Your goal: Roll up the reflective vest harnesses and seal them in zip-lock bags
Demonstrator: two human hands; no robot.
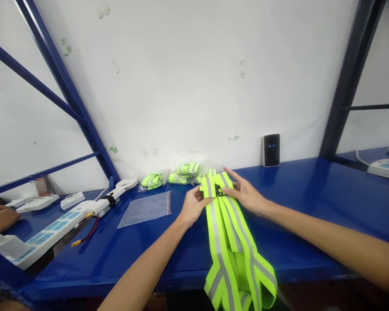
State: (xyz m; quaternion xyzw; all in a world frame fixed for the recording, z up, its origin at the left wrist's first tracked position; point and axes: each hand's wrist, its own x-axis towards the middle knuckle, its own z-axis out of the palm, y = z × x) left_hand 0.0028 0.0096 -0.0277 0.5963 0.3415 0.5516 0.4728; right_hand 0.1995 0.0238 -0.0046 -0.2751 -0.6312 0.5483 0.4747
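Note:
A neon yellow reflective safety vest with grey stripes [228, 233] hangs in long straps over the front edge of the blue table. Its black plastic buckle [218, 190] sits between my hands, partly hidden by my fingers. My left hand [192, 206] pinches the strap just left of the buckle. My right hand [243, 194] holds the strap from the right, with its fingers reaching over the buckle. Several folded yellow vests in clear bags [178, 175] lie behind my left hand, and a flat clear zip bag [145, 209] lies to their left.
The blue table [311, 216] runs along a white wall. At left are a white power strip [52, 233], a handheld fan [116, 194], and a co-worker's hand [0, 218]. A black device [271, 150] stands against the wall. Blue shelf posts rise on both sides.

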